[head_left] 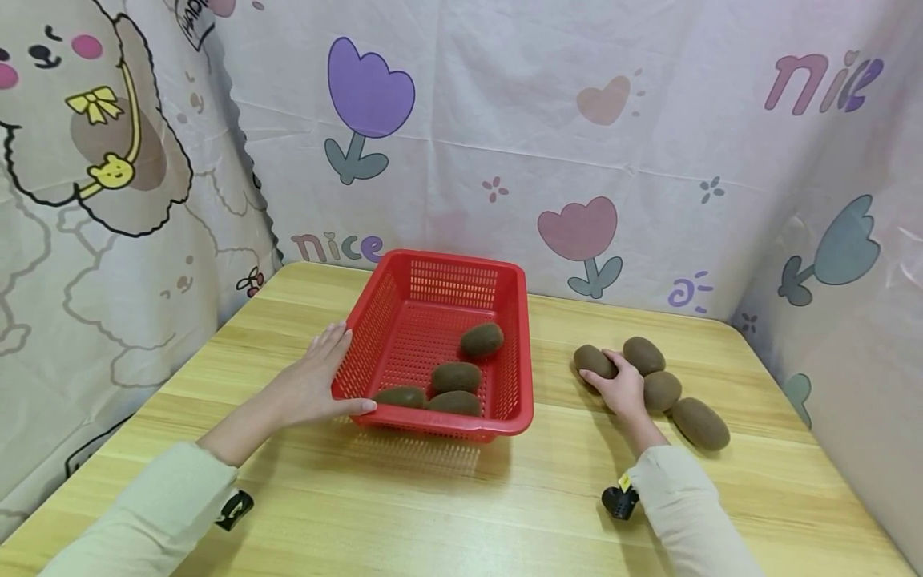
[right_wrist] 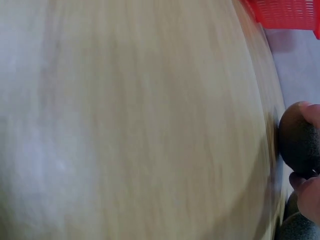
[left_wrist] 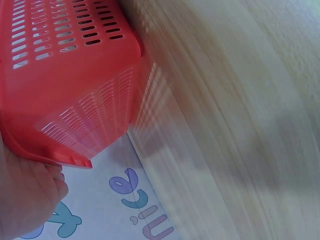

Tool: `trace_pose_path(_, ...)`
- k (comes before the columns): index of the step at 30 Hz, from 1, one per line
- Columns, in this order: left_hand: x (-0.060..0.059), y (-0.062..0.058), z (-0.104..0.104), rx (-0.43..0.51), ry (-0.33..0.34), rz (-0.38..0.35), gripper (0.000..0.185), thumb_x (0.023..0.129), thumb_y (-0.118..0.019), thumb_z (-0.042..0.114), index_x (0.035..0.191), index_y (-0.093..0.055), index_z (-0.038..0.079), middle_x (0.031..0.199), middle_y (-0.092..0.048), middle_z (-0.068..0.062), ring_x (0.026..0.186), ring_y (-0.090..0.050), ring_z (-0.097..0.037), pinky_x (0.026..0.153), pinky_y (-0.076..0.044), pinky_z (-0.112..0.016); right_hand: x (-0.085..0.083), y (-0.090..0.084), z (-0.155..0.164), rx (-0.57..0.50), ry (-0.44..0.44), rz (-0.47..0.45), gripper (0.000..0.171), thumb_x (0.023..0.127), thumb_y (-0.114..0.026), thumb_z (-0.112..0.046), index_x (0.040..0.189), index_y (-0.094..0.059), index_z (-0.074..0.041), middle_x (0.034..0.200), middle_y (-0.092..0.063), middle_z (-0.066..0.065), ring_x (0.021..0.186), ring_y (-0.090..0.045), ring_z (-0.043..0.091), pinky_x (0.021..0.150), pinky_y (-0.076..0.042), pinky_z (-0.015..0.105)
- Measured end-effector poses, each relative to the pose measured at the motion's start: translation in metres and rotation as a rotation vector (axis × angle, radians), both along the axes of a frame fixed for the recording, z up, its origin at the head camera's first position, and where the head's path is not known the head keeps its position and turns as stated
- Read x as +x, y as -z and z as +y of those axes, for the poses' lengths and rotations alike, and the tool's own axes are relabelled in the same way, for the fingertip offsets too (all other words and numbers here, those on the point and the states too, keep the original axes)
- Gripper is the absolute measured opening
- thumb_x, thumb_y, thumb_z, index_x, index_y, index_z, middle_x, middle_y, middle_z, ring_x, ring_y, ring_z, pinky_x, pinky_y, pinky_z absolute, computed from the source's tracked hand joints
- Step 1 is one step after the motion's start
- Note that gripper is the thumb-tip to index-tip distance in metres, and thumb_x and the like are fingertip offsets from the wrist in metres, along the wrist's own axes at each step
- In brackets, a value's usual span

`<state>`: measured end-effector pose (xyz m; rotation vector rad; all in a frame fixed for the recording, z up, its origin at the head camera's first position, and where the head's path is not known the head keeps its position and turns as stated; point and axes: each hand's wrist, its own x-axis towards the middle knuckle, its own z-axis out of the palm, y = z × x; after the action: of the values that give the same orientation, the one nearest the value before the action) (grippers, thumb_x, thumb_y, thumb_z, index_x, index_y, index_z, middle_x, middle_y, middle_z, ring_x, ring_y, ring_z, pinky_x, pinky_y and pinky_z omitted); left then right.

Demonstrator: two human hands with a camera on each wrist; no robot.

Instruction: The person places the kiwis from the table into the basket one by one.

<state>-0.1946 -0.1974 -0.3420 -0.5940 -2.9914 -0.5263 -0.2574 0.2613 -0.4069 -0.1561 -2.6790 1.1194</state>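
In the head view a red plastic basket (head_left: 513,353) with slotted walls holds several brown kiwis, among them one kiwi (head_left: 481,340) lying apart near the right wall. My left hand (head_left: 312,383) rests on the basket's near left corner, fingers along the left rim and thumb on the front rim. To the right of the basket, my right hand (head_left: 622,389) grips a kiwi (head_left: 593,361) between thumb and fingers. That same kiwi (right_wrist: 297,137) shows at the right edge of the right wrist view, thumb and finger on either side of it.
Beside the right hand lie three more kiwis: one behind it (head_left: 643,355), one against it (head_left: 663,392) and one nearer the front (head_left: 700,423). All stand on a light wooden table (head_left: 433,521). A printed cloth (head_left: 469,160) hangs along the table's back.
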Motion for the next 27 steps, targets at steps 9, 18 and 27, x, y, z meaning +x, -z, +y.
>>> trace_pose_path(9,0.0,0.001,0.0,-0.001,-0.004,-0.006,0.115,0.072,-0.063,0.066,0.144,-0.015,-0.01,0.154,-0.009,-0.025,0.141,-0.01,-0.042,0.114,-0.017,-0.056,0.002,0.0,-0.005,-0.05,-0.022,-0.021,0.055,0.082,-0.07,-0.02,0.129,-0.051,0.002,0.131,-0.051,0.025,0.12,-0.048,0.04,0.102,-0.039,0.048)
trace_pose_path(18,0.0,0.0,0.001,-0.002,-0.002,-0.001,0.115,0.072,-0.063,0.066,0.144,-0.015,-0.01,0.153,-0.01,-0.026,0.141,-0.011,-0.043,0.114,-0.017,-0.056,0.009,-0.012,-0.01,-0.118,-0.09,-0.033,0.056,0.083,-0.069,-0.023,0.13,-0.05,0.001,0.134,-0.05,0.022,0.122,-0.047,0.036,0.102,-0.04,0.046)
trace_pose_path(27,0.001,-0.001,0.0,0.006,-0.003,-0.003,0.114,0.072,-0.063,0.065,0.144,-0.015,-0.01,0.153,-0.01,-0.026,0.141,-0.011,-0.043,0.113,-0.018,-0.057,0.011,-0.031,-0.018,-0.099,-0.141,0.025,0.054,0.082,-0.07,-0.021,0.128,-0.053,0.001,0.129,-0.055,0.021,0.113,-0.055,0.032,0.091,-0.048,0.034)
